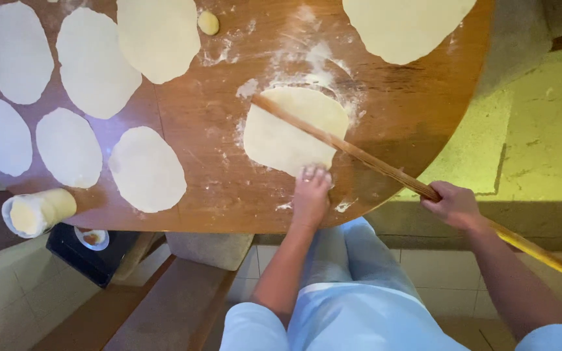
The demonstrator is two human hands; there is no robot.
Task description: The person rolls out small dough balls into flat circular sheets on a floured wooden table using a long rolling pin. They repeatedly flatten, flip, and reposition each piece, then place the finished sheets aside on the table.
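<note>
The left hand lies flat, fingers spread a little, pressing the near edge of a pale rolled-out sheet of dough on the round brown wooden table; the right hand is wrapped in a closed grip around one long thin wooden rolling stick, which slants across the sheet, its far tip past the sheet's upper left edge and its near end jutting beyond the table; loose white flour dusts the wood just above the sheet; seven more flat oval dough pieces lie on the table, six grouped at the left and one at the top right; one small dough ball sits near the top; one pale cylindrical cup lies tipped at the table's left rim.
</note>
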